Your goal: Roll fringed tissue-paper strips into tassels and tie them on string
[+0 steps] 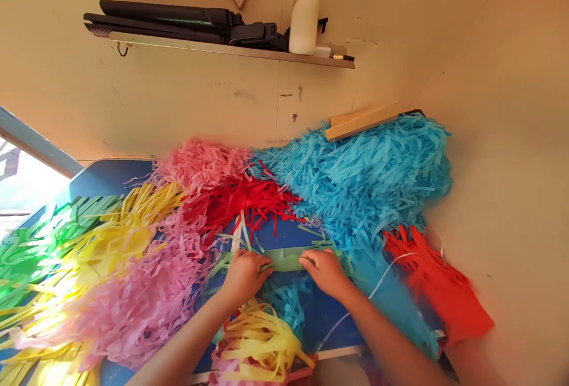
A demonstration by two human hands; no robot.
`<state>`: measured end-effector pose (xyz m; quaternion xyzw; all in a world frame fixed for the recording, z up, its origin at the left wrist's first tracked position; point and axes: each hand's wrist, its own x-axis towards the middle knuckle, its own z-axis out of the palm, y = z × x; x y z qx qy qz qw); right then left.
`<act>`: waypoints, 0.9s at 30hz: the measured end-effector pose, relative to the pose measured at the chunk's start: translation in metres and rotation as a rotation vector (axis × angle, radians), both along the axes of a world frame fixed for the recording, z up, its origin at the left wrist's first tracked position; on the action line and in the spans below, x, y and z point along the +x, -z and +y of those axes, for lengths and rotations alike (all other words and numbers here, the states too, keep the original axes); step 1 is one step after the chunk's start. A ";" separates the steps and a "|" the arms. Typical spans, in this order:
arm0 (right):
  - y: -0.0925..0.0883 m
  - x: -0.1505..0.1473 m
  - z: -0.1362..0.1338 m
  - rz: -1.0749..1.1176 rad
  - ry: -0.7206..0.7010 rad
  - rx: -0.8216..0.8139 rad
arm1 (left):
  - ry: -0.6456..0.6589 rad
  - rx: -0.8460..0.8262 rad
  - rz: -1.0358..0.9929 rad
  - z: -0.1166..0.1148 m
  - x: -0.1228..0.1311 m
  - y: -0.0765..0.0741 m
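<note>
A light green piece of fringed tissue paper (287, 259) stretches between my two hands, its cut strips hanging past them at both ends. My left hand (246, 274) pinches it on the left, fingers closed. On the right my right hand (328, 273) grips it the same way, thumb pressed inward. Just below lie a small blue tissue fringe (288, 300) and a bunch of yellow fringe (262, 338), with pink tissue under the yellow. Red fringe (242, 199) is spread beyond my hands.
Blue fringe (364, 178) is heaped at the back right, with wooden pieces (364, 122) on top. Pink (133, 297), yellow (111, 241) and green fringe (31, 255) cover the left. Red tissue (457, 297) lies right, near a white cord (382, 279). A wall shelf (200, 45) holds a bottle (304, 21).
</note>
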<state>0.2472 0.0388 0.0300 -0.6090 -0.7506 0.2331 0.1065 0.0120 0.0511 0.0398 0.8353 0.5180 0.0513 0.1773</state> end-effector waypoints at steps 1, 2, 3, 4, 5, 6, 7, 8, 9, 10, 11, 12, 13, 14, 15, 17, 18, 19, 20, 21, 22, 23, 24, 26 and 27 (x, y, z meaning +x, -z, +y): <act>0.000 -0.001 0.002 -0.009 0.020 -0.008 | -0.022 -0.014 -0.002 0.002 0.000 0.000; 0.000 -0.003 0.004 -0.020 0.038 -0.015 | -0.043 -0.025 0.000 0.005 0.001 0.000; 0.001 -0.006 0.007 -0.032 0.055 -0.021 | -0.064 -0.033 0.007 0.006 0.002 0.000; 0.001 -0.008 0.010 -0.045 0.070 -0.026 | -0.083 -0.038 0.018 0.007 0.003 0.001; 0.001 -0.009 0.012 -0.059 0.082 -0.031 | -0.101 -0.042 0.032 0.008 0.004 0.002; 0.001 -0.010 0.015 -0.072 0.090 -0.035 | -0.118 -0.045 0.047 0.008 0.005 0.003; 0.002 -0.011 0.016 -0.084 0.092 -0.037 | -0.132 -0.047 0.062 0.008 0.006 0.004; 0.002 -0.011 0.017 -0.093 0.092 -0.037 | -0.145 -0.048 0.077 0.008 0.006 0.004; 0.003 -0.011 0.017 -0.100 0.091 -0.035 | -0.156 -0.047 0.091 0.008 0.006 0.005; 0.004 -0.010 0.018 -0.106 0.090 -0.032 | -0.166 -0.046 0.106 0.009 0.006 0.006; 0.005 -0.010 0.017 -0.113 0.091 -0.029 | -0.173 -0.044 0.120 0.009 0.006 0.006; 0.006 -0.010 0.017 -0.120 0.094 -0.026 | -0.178 -0.042 0.135 0.009 0.006 0.007; 0.007 -0.010 0.017 -0.126 0.098 -0.025 | -0.180 -0.037 0.150 0.009 0.006 0.007; 0.008 -0.010 0.017 -0.132 0.103 -0.024 | -0.179 -0.032 0.166 0.010 0.006 0.007; 0.009 -0.010 0.017 -0.135 0.106 -0.025 | -0.177 -0.026 0.182 0.010 0.007 0.008; 0.010 -0.011 0.019 -0.139 0.116 -0.028 | -0.170 -0.011 0.212 0.010 0.009 0.008; 0.011 -0.011 0.019 -0.140 0.120 -0.030 | -0.166 -0.003 0.225 0.010 0.010 0.008; 0.011 -0.011 0.020 -0.141 0.123 -0.033 | -0.161 0.003 0.235 0.010 0.010 0.008; 0.012 -0.011 0.021 -0.142 0.127 -0.035 | -0.157 0.008 0.242 0.009 0.011 0.008; 0.012 -0.011 0.021 -0.144 0.129 -0.037 | -0.153 0.012 0.247 0.009 0.011 0.008; 0.012 -0.011 0.021 -0.146 0.133 -0.038 | -0.150 0.014 0.251 0.009 0.012 0.008; 0.012 -0.011 0.021 -0.149 0.136 -0.037 | -0.149 0.016 0.254 0.009 0.012 0.008; 0.012 -0.011 0.021 -0.153 0.139 -0.036 | -0.148 0.016 0.256 0.009 0.012 0.009; 0.012 -0.012 0.022 -0.160 0.144 -0.035 | -0.148 0.017 0.257 0.010 0.012 0.010; 0.012 -0.012 0.022 -0.163 0.145 -0.035 | -0.148 0.017 0.257 0.011 0.012 0.010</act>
